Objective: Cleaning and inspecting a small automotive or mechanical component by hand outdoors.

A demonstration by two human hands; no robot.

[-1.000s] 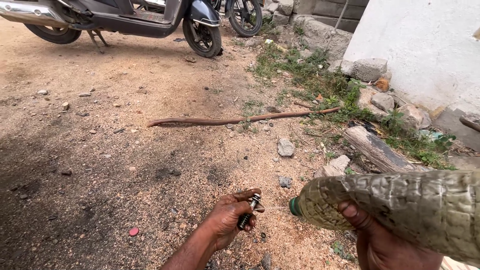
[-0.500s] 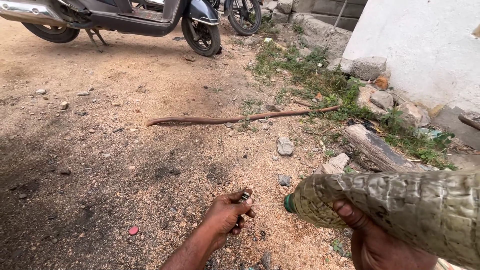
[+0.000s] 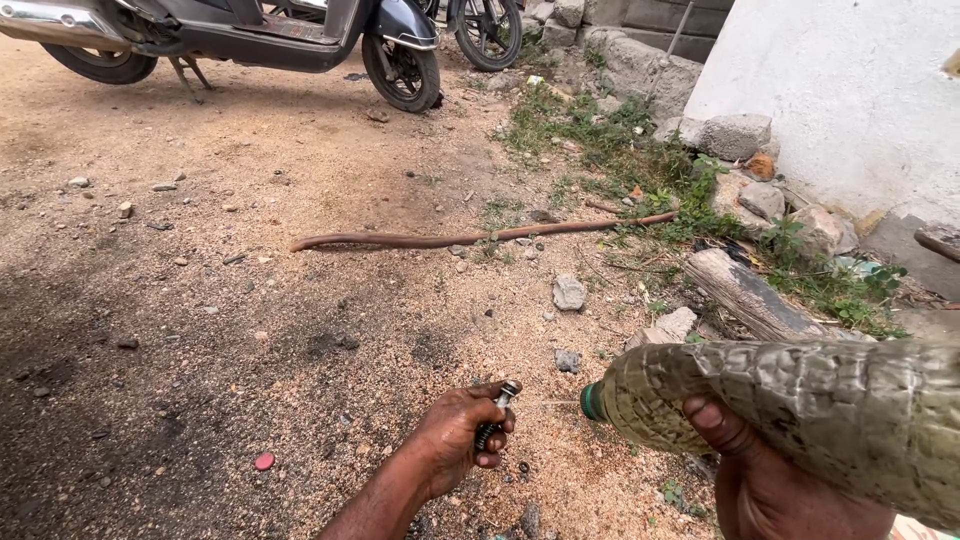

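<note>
- Your right hand [image 3: 775,480] is wrapped under a ribbed, dull green plastic bottle [image 3: 800,410], lying almost level at the near right, green neck aimed left.
- A thin stream runs from that neck onto the small dark metal part [image 3: 495,415], which your left hand [image 3: 455,445] pinches between thumb and fingers, just left of the bottle.
- A red cap [image 3: 264,461] lies on the sandy ground [image 3: 250,300] to the near left.
- Further out sit loose stones [image 3: 568,292] and a long brown pipe [image 3: 470,238].
- Far off stand a parked scooter [image 3: 300,35] and a white wall [image 3: 850,90].
</note>
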